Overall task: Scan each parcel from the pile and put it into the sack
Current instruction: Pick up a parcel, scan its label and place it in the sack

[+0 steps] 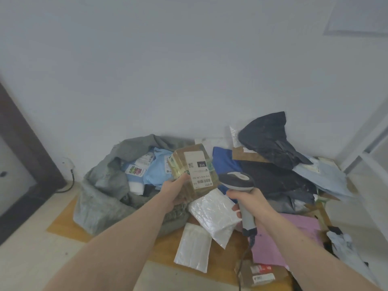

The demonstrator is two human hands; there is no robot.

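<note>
Left hand (176,191) holds parcel (194,170); right hand (251,201) grips scanner (238,181).

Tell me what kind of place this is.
Probably a small parcel sorting or courier pickup room, indoors. A pile of mailers lies on the floor by a white wall, a grey sack already holds labelled parcels, and the right hand grips a corded barcode scanner.

Soft, even, rather dim bluish light fills the room with faint shadows, glare shows on the silver mailer (214,215), the whole frame is slightly blurred, and wide-angle distortion bends the edges.
</note>
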